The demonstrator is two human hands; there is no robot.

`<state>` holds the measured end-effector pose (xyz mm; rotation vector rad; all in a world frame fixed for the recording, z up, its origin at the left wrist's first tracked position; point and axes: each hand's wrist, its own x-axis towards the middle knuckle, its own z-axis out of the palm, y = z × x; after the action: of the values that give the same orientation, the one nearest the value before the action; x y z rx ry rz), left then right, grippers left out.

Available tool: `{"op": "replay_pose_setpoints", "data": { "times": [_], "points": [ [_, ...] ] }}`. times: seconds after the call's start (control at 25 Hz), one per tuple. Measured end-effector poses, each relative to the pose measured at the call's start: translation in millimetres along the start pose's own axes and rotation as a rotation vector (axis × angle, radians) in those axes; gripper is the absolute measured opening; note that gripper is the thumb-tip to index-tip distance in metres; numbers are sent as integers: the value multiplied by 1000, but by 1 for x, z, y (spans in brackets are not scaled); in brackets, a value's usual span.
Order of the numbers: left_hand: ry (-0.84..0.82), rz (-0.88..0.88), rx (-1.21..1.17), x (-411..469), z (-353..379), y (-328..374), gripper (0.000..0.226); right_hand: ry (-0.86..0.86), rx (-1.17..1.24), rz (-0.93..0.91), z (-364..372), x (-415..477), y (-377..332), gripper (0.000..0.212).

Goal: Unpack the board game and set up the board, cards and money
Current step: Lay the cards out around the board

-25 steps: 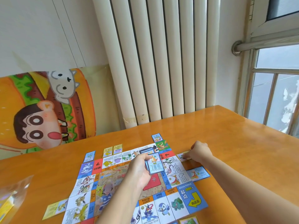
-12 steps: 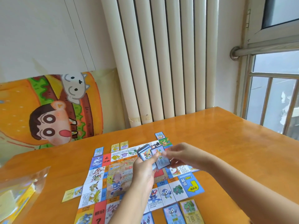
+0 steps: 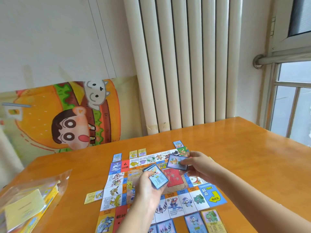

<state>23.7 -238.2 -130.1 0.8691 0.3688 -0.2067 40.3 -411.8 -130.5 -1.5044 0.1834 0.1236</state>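
Note:
The paper game board (image 3: pixel 117 187) lies flat on the orange table (image 3: pixel 235 157), printed with cartoon creatures. My left hand (image 3: pixel 148 184) grips a small stack of blue-edged cards (image 3: pixel 157 176) above the board's middle. My right hand (image 3: pixel 195 165) pinches a single blue-edged card (image 3: pixel 176 162) just right of and beyond the stack, lifted off the board. Single cards lie around the board's edges: at the far side (image 3: pixel 138 153), the far right corner (image 3: pixel 178 144), the left side (image 3: pixel 93 196) and the near side (image 3: pixel 211 220).
A clear plastic bag (image 3: pixel 28 204) with yellow packaging and paper sheets lies at the table's left edge. A cartoon burger poster (image 3: pixel 67 115) and a white radiator (image 3: pixel 185 64) stand behind the table. A window (image 3: pixel 294 106) is at the right.
My right hand left the card at the board's right edge, came to the stack and drew one card from it. The view shifted right and down a little.

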Motion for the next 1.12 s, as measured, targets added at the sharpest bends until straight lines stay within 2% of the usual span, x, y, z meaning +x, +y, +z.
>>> {"op": "replay_pose_setpoints", "data": {
  "times": [0.08, 0.2, 0.32, 0.4, 0.52, 0.64, 0.76, 0.96, 1.12],
  "points": [
    [7, 9, -11, 4, -6, 12, 17, -11, -93, -29, -1, 8, 1, 13],
    [36, 37, 45, 16, -14, 33, 8, 32, -173, -38, -4, 28, -3, 10],
    [61, 89, 138, 37, -20, 57, 9, 100, -272, -41, 4, 55, -15, 23],
    [53, 116, 191, 50, -22, 72, 13, 140, -344, -78, 14, 74, -28, 14],
    [69, 137, 246, 78, -26, 89, 11, 191, -442, -122, 32, 113, -44, 17],
    [87, 141, 272, 106, -30, 102, 9, 177, -642, -99, 48, 162, -44, 5],
    [100, 138, 280, 128, -34, 104, 9, 152, -849, -70, 57, 206, -36, 22],
    [71, 99, 292, 157, -42, 99, 8, 188, -993, -92, 61, 246, -21, 34],
    [73, 92, 283, 170, -44, 95, 7, 175, -985, -31, 61, 260, -7, 35]
  ]
}}
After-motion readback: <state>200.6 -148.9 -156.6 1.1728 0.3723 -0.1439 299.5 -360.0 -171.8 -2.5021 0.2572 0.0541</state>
